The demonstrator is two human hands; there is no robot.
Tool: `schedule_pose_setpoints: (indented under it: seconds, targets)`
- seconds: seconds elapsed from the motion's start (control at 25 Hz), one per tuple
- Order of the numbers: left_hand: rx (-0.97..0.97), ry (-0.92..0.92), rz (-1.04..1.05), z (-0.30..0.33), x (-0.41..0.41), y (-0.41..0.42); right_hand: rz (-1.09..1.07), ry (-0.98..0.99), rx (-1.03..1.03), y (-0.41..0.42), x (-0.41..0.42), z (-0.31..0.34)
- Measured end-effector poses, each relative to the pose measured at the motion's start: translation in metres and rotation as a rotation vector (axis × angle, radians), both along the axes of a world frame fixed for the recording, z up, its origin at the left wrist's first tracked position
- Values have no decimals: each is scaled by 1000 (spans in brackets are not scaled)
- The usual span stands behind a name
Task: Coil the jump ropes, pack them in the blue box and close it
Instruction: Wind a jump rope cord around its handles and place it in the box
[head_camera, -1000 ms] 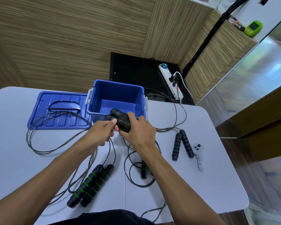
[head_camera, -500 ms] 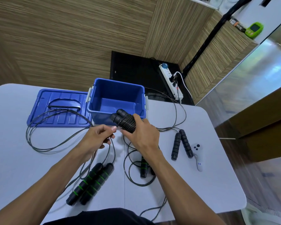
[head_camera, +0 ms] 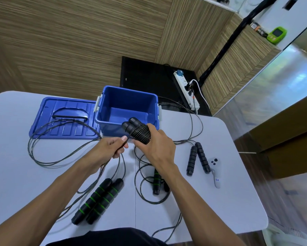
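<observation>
Change: since a second ago the left hand has drawn back toward 6 o'clock, off the wound bundle, and now trails the cord.
Lid: lies flat on the worktop at 10 o'clock, off the box, with a loose cord loop draped over its near edge.
Left grip: fingers curled and pinching the free cord just beside the bundle.
Green-striped pair: at 7 o'clock, handles side by side, cord not coiled.
Blue box: open at 12 o'clock; nothing shows inside.
Right grip: the right hand is clamped round the bundle, two handles with cord wound tight on them, held over the box's near rim.
Second green pair: at 6 o'clock, partly under the right forearm, cord loose.
Black pair: at 3 o'clock, uncoiled.
Progress: judged early. One rope is nearly wound; three more, the packing and the lid remain.
</observation>
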State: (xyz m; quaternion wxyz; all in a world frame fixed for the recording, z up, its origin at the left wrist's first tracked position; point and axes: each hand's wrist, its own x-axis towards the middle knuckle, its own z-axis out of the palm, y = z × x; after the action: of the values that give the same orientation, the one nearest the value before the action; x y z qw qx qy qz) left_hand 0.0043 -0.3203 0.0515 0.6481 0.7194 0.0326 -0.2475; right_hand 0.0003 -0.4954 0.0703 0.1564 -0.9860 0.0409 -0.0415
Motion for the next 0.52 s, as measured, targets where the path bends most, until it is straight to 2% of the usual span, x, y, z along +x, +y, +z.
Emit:
schedule_pose_setpoints:
  seconds: [0.2, 0.36, 0.52]
  targets:
    - [77, -160, 87, 1, -3, -8, -33, 24, 29, 0, 1, -3]
    - [331, -354, 74, -4, -1, -9, -41, 31, 22, -3, -1, -7]
    - [352, -598, 49, -4, -11, -17, -58, 32, 19, -7, 3, -1]
